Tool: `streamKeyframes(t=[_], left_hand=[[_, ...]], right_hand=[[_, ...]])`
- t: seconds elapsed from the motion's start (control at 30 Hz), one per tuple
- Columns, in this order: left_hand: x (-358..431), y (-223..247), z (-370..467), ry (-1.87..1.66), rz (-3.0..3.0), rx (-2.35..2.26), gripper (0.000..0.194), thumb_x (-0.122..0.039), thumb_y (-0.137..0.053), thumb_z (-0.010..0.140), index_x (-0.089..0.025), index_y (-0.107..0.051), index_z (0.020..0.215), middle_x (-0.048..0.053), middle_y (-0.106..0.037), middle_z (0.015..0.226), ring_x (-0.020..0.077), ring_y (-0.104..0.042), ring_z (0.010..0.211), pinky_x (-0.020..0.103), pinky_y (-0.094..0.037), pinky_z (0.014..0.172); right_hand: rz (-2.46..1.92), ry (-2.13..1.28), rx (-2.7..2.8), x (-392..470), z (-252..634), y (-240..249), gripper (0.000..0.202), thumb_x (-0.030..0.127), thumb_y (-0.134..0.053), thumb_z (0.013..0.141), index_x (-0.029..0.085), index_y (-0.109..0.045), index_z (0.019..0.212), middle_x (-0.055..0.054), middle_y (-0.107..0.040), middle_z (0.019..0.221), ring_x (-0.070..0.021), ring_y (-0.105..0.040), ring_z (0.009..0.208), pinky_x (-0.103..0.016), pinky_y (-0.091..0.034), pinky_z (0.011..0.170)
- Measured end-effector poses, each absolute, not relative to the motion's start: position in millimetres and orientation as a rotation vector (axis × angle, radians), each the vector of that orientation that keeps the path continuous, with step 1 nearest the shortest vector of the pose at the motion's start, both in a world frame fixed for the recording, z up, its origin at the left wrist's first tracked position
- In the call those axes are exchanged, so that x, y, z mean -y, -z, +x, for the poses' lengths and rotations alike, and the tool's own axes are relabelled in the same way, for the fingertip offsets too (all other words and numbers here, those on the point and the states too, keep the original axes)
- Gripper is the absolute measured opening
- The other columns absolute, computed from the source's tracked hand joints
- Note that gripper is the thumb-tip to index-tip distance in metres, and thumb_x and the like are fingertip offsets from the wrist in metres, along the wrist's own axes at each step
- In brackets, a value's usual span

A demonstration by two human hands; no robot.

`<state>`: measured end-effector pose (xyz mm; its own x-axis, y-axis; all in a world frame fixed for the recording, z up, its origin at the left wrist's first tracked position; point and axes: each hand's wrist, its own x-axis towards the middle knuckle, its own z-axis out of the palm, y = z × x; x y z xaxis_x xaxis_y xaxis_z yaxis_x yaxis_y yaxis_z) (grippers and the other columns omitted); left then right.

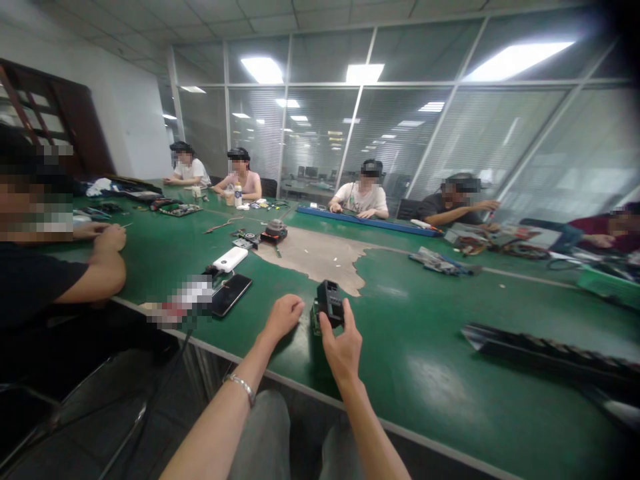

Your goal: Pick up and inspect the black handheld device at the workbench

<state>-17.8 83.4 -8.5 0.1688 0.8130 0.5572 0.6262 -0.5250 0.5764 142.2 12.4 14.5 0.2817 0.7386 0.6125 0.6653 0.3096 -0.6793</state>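
Observation:
My right hand [344, 339] grips a black plastic module with a green circuit board [330, 301], thumb on one side and fingers on the other. The module is held upright over the green table, close to its near edge. To its left, my left hand [285, 316] rests low at the tabletop with its fingers curled closed. Whatever is inside those fingers, if anything, is hidden. A bracelet [242, 385] circles my left wrist. Left of that hand lies a black smartphone [232, 295], and a white power bank [231, 259] sits just beyond it.
A torn brown sheet [320, 257] covers the middle of the green table [410, 313], with a dark round-topped part [274, 231] on its edge. Long black strips [545, 353] lie at the right. A green basket [607, 283] stands farther right. Several people sit around the table.

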Motion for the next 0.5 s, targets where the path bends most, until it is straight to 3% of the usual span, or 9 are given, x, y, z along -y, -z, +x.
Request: streamKeyframes(t=[0.13, 0.5], left_hand=[[-84.8, 10.3, -17.5, -1.284, 2.231, -1.399, 0.025, -0.025, -0.046, 0.09, -0.018, -0.07, 0.086, 0.005, -0.071, 0.093, 0.016, -0.063, 0.092, 0.028, -0.047, 0.088], [-82.3, 8.8, -17.3, -1.255, 2.242, -1.41, 0.026, -0.027, -0.046, 0.091, -0.018, -0.07, 0.088, 0.006, -0.071, 0.095, 0.0164, -0.063, 0.093, 0.028, -0.047, 0.088]], right_hand=[[-1.39, 0.003, 1.388, -10.7, 164.3, -18.8, 0.073, 0.05, -0.056, 0.083, 0.016, -0.035, 0.144, -0.013, -0.048, 0.14, -0.025, -0.048, 0.127, -0.038, -0.038, 0.105], [-1.641, -0.037, 1.36, -7.0, 181.8, 3.9, 0.079, 0.052, -0.052, 0.082, 0.002, -0.036, 0.142, -0.023, -0.049, 0.136, -0.0324, -0.049, 0.124, -0.042, -0.038, 0.103]])
